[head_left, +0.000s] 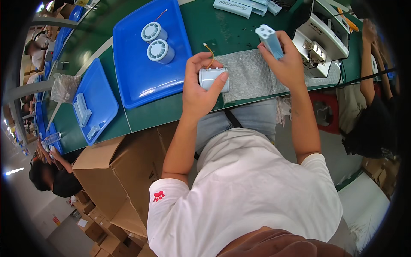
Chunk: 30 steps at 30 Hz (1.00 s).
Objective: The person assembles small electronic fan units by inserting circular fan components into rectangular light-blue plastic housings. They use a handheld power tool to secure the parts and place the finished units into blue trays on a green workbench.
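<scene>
Right now, my left hand (197, 95): closed around a pale cylinder (208, 79), thumb across its front, fingers behind and over the top.
Wire (212, 57): a thin lead rises from the cylinder's top, its small plug end free above my left fingers.
My right hand (287, 64): gripping a light blue handle (270, 41), its holed end tilted up and away from me.
Gap: my hands are apart, each with its own piece, the two pieces not touching.
Bubble wrap (248, 73): spread on the green table (204, 25) between my hands, reaching under my right.
Big blue tray (143, 92): just left of my left hand, with two round slotted pieces (162, 52) at its far part.
Small blue tray (102, 100): farther left, bearing pale plastic parts (82, 110).
Machine (324, 30): just right of my right hand.
Blue pieces (233, 8): lying beyond both hands.
Cardboard box (102, 180): below and left of my left hand.
</scene>
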Available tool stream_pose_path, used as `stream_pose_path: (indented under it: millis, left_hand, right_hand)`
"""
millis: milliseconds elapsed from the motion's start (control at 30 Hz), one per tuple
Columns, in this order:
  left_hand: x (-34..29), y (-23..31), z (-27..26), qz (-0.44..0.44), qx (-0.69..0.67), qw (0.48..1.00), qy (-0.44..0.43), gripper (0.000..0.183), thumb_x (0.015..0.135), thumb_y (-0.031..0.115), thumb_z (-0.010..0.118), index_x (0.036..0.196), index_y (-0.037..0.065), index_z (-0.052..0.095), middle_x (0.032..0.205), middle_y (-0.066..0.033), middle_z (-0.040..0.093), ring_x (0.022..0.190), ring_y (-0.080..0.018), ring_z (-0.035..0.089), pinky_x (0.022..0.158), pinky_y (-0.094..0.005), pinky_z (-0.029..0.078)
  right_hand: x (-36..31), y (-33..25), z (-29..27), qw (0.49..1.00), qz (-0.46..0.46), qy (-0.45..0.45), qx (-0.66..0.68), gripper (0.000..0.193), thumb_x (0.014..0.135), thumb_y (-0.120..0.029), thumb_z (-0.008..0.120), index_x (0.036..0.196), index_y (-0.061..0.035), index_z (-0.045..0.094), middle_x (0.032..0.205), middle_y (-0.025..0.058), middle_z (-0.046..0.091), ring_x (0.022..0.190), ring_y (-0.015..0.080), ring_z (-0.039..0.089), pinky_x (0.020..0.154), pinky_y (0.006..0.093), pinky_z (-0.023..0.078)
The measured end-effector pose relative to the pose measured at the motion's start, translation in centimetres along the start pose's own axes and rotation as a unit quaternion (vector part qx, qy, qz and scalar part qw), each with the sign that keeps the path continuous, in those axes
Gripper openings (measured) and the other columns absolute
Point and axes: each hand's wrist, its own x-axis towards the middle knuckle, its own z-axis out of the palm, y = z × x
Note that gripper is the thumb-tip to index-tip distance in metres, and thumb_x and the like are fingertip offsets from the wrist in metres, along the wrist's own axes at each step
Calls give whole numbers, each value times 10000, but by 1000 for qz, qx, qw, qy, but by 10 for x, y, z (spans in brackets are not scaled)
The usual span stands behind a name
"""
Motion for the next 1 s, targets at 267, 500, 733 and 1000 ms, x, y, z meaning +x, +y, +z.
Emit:
stream_pose_path:
  millis: [267, 500, 733, 1000]
  left_hand:
    - [-12, 2, 0, 10, 15, 1000, 22, 467, 905, 100, 723, 1314, 12, 515, 1133, -120, 641, 1064, -174, 599, 954, -331, 490]
    - [-13, 8, -52, 68, -163, 972, 157, 462, 958, 235, 674, 1318, 9, 493, 1145, -163, 640, 1069, -221, 621, 953, -368, 509]
    - [-19, 28, -67, 13, -176, 977, 122, 531, 967, 282, 640, 1383, -1, 470, 1198, -168, 640, 1123, -306, 639, 965, -419, 535]
    - [-1, 6, 17, 80, 110, 984, -113, 225, 865, 69, 770, 1061, 17, 672, 1040, -112, 697, 962, -226, 670, 872, -335, 515]
  right_hand:
    - [43, 12, 32, 981, -99, 31, -163, 296, 844, -150, 744, 1082, -53, 598, 1012, 176, 707, 970, 381, 686, 828, 418, 539]
    - [9, -28, 20, 979, 26, -194, 64, 372, 902, -176, 762, 1216, -46, 609, 1037, 29, 686, 950, 127, 637, 830, 288, 506]
    - [-40, -3, 32, 964, -28, -263, 34, 338, 897, -201, 750, 1184, -55, 648, 1041, 107, 675, 960, 220, 645, 814, 350, 502]
    - [-46, 9, -24, 949, -50, -39, 310, 399, 886, 33, 694, 1259, 32, 552, 1256, 216, 638, 1147, 256, 625, 1018, 438, 497]
